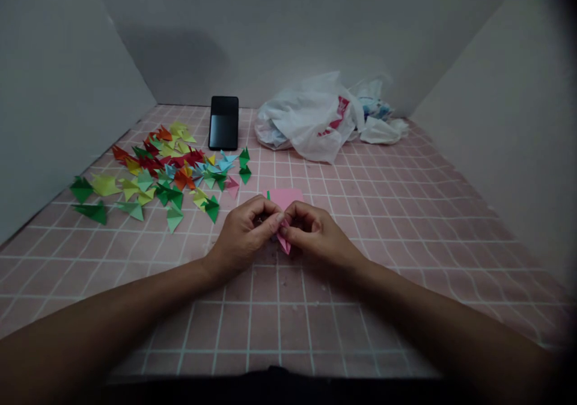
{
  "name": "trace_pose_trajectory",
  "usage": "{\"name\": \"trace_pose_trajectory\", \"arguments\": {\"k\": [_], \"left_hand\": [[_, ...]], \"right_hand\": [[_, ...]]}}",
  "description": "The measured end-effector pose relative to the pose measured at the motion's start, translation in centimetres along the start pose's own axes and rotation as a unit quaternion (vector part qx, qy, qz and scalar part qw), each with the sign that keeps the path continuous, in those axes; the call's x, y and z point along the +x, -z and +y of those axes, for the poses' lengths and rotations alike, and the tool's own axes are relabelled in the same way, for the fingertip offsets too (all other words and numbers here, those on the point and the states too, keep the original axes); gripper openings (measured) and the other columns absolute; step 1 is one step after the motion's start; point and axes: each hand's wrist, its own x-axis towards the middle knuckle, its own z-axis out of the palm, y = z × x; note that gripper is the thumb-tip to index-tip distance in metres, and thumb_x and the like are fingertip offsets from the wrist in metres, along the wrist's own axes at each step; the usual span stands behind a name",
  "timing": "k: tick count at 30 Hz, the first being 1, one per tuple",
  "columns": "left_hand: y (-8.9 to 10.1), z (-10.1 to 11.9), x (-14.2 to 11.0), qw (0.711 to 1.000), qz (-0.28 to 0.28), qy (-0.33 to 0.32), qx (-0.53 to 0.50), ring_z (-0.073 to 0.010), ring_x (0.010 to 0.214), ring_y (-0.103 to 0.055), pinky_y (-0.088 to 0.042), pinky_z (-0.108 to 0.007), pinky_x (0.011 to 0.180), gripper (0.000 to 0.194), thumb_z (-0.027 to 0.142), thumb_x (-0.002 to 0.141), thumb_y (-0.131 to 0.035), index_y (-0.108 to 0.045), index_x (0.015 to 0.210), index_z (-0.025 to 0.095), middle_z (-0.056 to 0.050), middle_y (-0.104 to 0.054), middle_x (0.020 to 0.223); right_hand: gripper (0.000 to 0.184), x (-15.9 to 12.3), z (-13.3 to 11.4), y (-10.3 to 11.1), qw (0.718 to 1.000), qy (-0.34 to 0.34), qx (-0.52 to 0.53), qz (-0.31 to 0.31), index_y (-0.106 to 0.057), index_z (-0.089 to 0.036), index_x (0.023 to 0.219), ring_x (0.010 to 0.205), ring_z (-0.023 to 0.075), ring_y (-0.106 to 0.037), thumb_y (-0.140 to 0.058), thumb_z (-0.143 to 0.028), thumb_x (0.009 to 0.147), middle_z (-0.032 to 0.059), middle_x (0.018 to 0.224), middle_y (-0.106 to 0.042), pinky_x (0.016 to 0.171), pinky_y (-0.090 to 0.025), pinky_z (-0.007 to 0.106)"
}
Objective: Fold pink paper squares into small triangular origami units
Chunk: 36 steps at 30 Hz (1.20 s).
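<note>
Both hands meet at the middle of the pink tiled surface (406, 213). My left hand (246, 231) and my right hand (315, 231) pinch a small folded pink paper piece (283, 243) between their fingertips, its point hanging down toward me. Just beyond the fingers lies a stack of pink paper sheets (285, 197) with a sliver of green at its left edge. A scatter of several folded paper triangles (166, 170) in green, yellow, red, orange, blue and pink lies to the left of my left hand.
A black phone (224, 122) lies flat at the back centre. A crumpled white plastic bag (315, 122) with more packets sits at the back right. Grey walls enclose the surface on the left, back and right.
</note>
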Motion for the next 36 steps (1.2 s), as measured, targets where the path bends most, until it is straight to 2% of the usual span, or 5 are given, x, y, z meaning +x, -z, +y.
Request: {"name": "trace_pose_trajectory", "arguments": {"k": [6, 10, 20, 29, 36], "left_hand": [[-0.44, 0.33, -0.12, 0.999, -0.006, 0.010, -0.039, -0.0101, 0.058, -0.053, -0.043, -0.024, 0.054, 0.016, 0.030, 0.087, -0.060, -0.060, 0.078, 0.017, 0.000, -0.057, 0.074], [-0.33, 0.28, -0.13, 1.000, 0.017, 0.004, -0.018, -0.0114, 0.062, -0.053, -0.043, -0.024, 0.057, 0.015, 0.030, 0.089, -0.060, -0.060, 0.080, 0.018, 0.000, -0.056, 0.074], [0.46, -0.12, 0.42, 0.996, -0.022, -0.048, 0.069, -0.0160, 0.082, -0.060, -0.045, -0.028, 0.075, 0.008, 0.023, 0.087, -0.064, -0.068, 0.084, 0.017, -0.003, -0.064, 0.084], [0.06, -0.54, 0.51, 0.991, -0.024, 0.075, -0.107, -0.0106, 0.063, -0.056, -0.045, -0.024, 0.062, 0.014, 0.030, 0.083, -0.068, -0.065, 0.083, 0.016, 0.002, -0.063, 0.072], [-0.04, -0.19, 0.52, 0.985, -0.028, 0.121, -0.121, -0.0085, 0.056, -0.052, -0.043, -0.022, 0.055, 0.016, 0.031, 0.082, -0.067, -0.064, 0.080, 0.015, 0.002, -0.062, 0.068]], "right_hand": [[0.022, -0.05, 0.53, -0.34, 0.998, -0.034, 0.058, -0.004, -0.048, -0.021, 0.073, 0.047, 0.0093, -0.052, -0.069, -0.023, 0.074, -0.0050, 0.057, -0.058, 0.048, -0.042, 0.023], [0.017, -0.28, 0.74, -0.72, 0.996, -0.030, 0.088, 0.010, -0.049, -0.021, 0.074, 0.048, 0.0083, -0.051, -0.065, -0.017, 0.072, -0.0047, 0.061, -0.060, 0.048, -0.041, 0.022], [0.030, -0.22, 0.36, -0.33, 0.993, -0.028, 0.108, 0.038, -0.049, -0.021, 0.078, 0.045, 0.0078, -0.052, -0.077, -0.031, 0.074, -0.0066, 0.059, -0.057, 0.045, -0.043, 0.021], [0.020, -0.22, 0.47, 0.00, 0.994, 0.007, 0.107, 0.016, -0.055, -0.019, 0.079, 0.048, 0.0106, -0.057, -0.067, -0.035, 0.085, -0.0026, 0.060, -0.063, 0.049, -0.047, 0.025], [0.019, -0.12, 0.82, 0.03, 0.995, 0.009, 0.093, 0.025, -0.053, -0.021, 0.077, 0.048, 0.0112, -0.058, -0.065, -0.032, 0.085, -0.0040, 0.060, -0.062, 0.049, -0.047, 0.025]]}}
